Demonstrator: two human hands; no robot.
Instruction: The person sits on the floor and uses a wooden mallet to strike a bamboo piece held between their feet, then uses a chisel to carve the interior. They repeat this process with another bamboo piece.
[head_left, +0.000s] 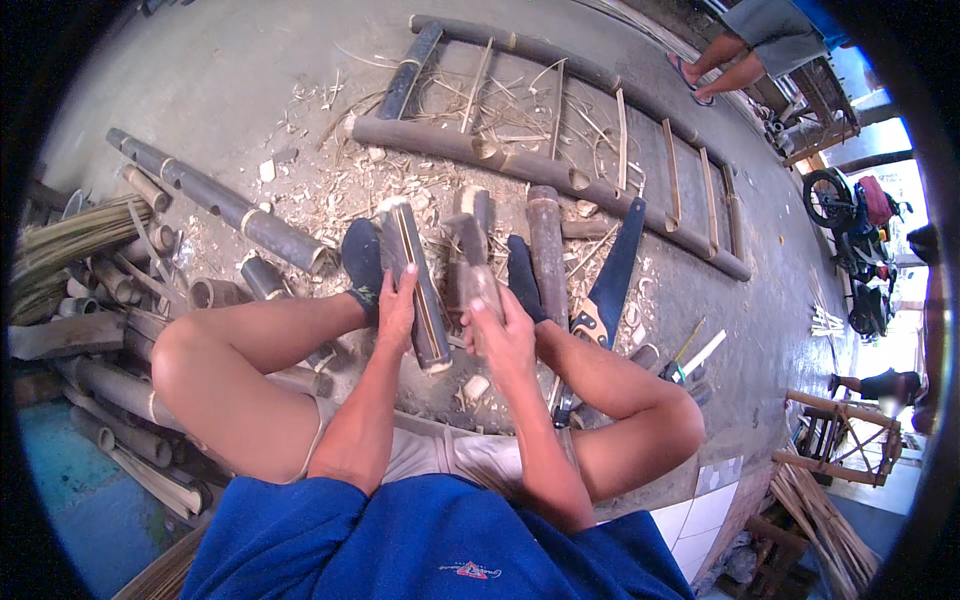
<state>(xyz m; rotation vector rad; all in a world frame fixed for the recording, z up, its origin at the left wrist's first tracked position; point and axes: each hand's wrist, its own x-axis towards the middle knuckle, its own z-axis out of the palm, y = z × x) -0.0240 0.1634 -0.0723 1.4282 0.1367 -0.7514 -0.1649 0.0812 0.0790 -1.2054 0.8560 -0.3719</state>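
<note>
My left hand (398, 308) is closed around a short dark bamboo piece (412, 265), which stands at a slant in front of my lap. A narrow pale groove runs along its length. In my right hand (503, 335) is a hatchet-like chopping tool (482, 290), gripped by its wooden handle. Its blade is slightly blurred and points away from me, close to the bamboo piece but apart from it. Right of the tool, a bamboo post (546, 245) lies between my feet. A handsaw (618, 260) with a wooden handle rests beside my right foot.
Wood chips (340, 200) cover the floor ahead. Beyond lies a ladder-like bamboo frame (440, 140). At left are a notched bamboo pole (220, 200) and piled bamboo (120, 380). Another person's legs (725, 65) stand at the far right, with a motorcycle (860, 220) nearby.
</note>
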